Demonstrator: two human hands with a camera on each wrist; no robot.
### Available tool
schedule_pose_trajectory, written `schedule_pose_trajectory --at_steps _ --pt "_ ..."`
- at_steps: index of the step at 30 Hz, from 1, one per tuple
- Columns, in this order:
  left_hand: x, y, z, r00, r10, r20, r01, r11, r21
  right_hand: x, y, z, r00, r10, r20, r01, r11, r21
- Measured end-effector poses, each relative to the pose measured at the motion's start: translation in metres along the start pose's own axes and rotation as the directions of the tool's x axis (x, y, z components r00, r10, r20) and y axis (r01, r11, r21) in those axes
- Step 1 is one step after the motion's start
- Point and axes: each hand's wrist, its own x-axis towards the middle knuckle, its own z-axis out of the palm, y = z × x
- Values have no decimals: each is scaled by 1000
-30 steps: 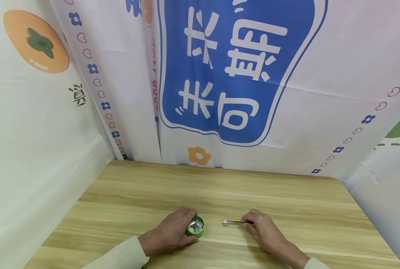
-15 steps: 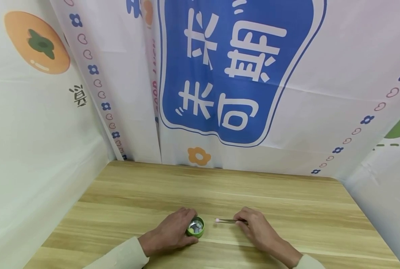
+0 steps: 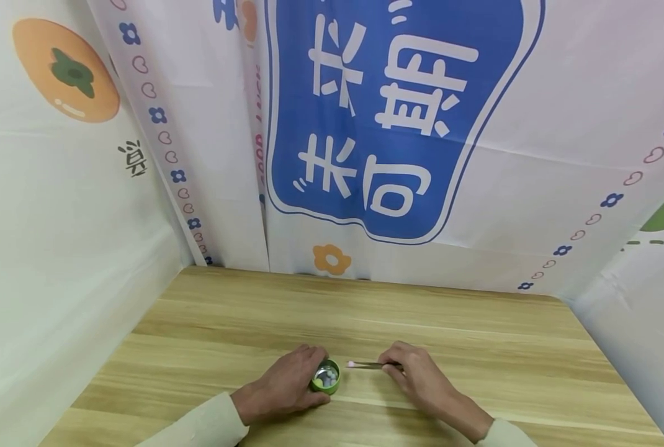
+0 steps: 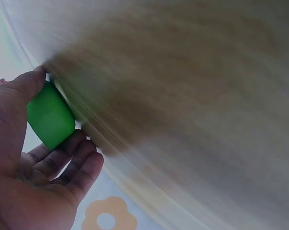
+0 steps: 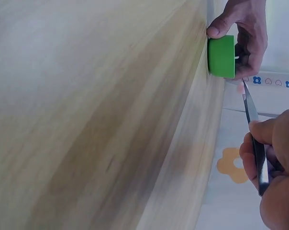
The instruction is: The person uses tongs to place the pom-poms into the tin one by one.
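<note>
My left hand [image 3: 290, 382] grips a small round green container [image 4: 51, 117] on the wooden table, thumb on the near side and fingers on the far side. Its open top shows a shiny inside with a yellow piece [image 3: 318, 383] and several pale bits; their kind is too small to tell. My right hand [image 3: 418, 375] pinches a pair of metal tweezers [image 5: 250, 109], pointing left. Between the tweezer tips sits a small pink ball [image 3: 351, 364], just right of the container's rim and apart from it. The right wrist view shows the green wall and the tweezers side-on.
The wood-grain table [image 3: 242, 316] spreads around both hands. White printed cloth [image 3: 226, 236] hangs along its back edge, with more cloth at the left and right sides.
My right hand has moved left with the tweezers and pink ball, from well right of the container to near its rim. The left hand and container have stayed in place.
</note>
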Motion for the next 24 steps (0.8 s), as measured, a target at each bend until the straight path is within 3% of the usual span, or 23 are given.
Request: schedule_pose_trajectory --at_steps 24 --pt "0 1 -2 1000 1 10 -1 1000 -3 7 -14 9 998 -56 16 55 996 66"
